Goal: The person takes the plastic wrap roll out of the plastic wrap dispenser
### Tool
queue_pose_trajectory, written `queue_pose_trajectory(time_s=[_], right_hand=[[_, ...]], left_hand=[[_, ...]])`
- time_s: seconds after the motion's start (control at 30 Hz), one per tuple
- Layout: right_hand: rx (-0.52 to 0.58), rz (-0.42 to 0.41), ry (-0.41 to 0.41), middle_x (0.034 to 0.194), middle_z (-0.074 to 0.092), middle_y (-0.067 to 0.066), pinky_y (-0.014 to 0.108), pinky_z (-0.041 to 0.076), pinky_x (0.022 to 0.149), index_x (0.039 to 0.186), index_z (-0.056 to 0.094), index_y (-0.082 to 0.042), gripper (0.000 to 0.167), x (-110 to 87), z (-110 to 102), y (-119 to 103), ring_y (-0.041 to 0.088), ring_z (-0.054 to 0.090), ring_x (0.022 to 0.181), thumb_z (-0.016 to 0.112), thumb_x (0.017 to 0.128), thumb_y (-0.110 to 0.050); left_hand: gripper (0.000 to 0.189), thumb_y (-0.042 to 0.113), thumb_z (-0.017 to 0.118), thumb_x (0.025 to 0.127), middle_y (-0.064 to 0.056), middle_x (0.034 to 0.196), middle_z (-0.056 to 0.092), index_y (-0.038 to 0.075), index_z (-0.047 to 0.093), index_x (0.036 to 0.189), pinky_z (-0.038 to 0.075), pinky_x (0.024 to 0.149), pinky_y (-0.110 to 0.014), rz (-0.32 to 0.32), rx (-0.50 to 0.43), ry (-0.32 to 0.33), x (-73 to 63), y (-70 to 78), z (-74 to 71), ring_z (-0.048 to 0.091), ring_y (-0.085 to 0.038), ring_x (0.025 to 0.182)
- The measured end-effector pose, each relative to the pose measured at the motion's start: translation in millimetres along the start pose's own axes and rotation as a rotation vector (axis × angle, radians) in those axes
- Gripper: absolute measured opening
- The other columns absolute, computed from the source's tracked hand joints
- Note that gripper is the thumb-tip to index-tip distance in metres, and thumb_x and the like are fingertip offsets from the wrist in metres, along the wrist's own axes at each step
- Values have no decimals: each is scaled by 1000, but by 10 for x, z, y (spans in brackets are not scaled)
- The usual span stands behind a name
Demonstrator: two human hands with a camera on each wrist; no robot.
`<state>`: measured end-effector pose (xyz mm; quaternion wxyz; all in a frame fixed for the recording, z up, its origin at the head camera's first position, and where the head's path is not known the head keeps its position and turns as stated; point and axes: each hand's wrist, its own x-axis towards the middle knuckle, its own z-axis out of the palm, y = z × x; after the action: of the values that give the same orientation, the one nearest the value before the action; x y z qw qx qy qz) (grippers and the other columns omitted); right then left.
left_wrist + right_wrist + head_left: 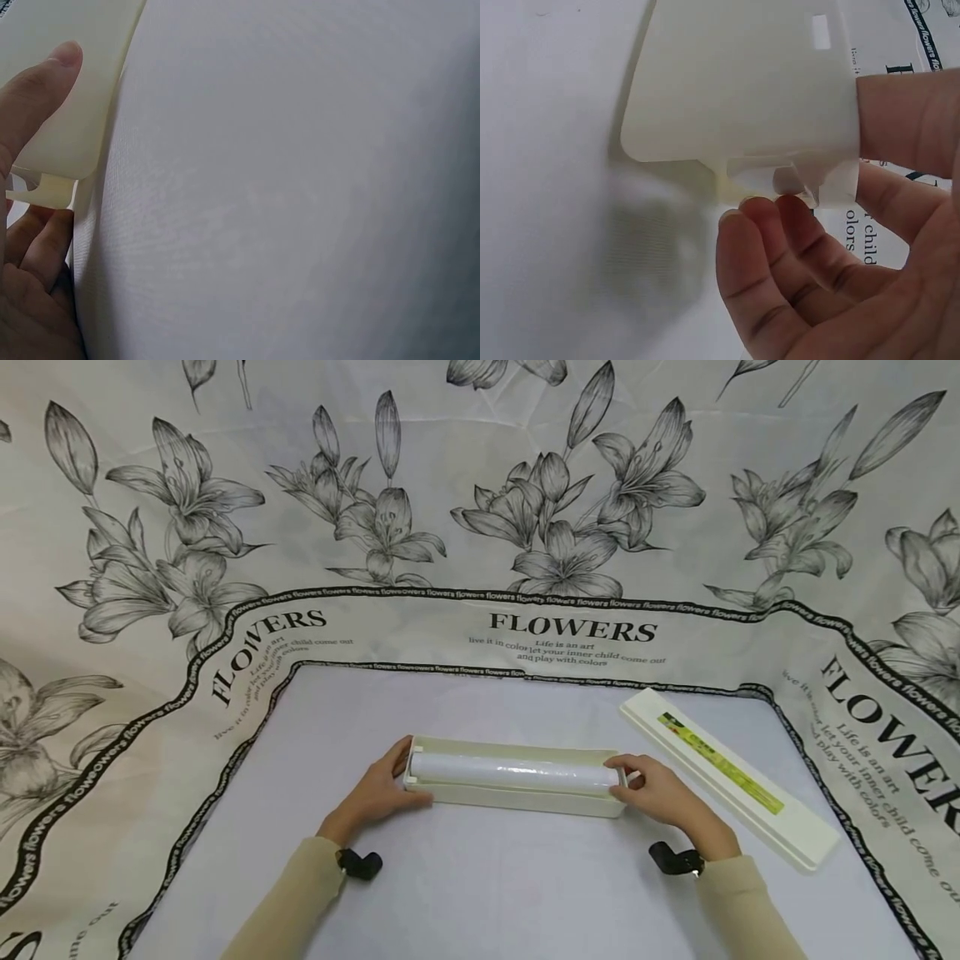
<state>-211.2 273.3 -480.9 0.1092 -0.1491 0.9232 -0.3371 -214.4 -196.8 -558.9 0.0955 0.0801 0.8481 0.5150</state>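
Observation:
A long cream cling film dispenser lies on the white tabletop, its top uncovered. Inside it a shiny roll of cling film runs nearly from end to end. My left hand grips the dispenser's left end, thumb along the front wall and fingers round the far side. In the left wrist view that thumb lies flat on the cream wall. My right hand holds the right end, with fingertips at the roll's end. The right wrist view shows several bent fingers right at the dispenser's end opening.
Right of the dispenser, a long cream lid with a yellow-green label lies at a slant, close to my right forearm. A white cloth printed with flowers and lettering borders the table and rises behind it.

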Motion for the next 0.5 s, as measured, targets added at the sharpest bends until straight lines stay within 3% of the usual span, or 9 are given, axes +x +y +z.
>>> queue_pose_trajectory(time_s=[0.27,0.5], right_hand=[[72,-1,-50,121,61,31,32,55,67,132,61,6,48,36,-33,13,27,69,90,75,91,-13],[133,-3,-98,135,52,37,30,54,67,142,54,7,56,44,-26,44,24,68,90,73,95,-15]], left_hand=[[121,44,96,70,-5,166,37,23,23,165,33,123,-51,-1,-2,-4,8,-38,5,40,-28,151],[121,43,96,70,-4,166,36,23,23,165,33,123,-51,5,6,1,16,-35,-4,41,-28,151]])
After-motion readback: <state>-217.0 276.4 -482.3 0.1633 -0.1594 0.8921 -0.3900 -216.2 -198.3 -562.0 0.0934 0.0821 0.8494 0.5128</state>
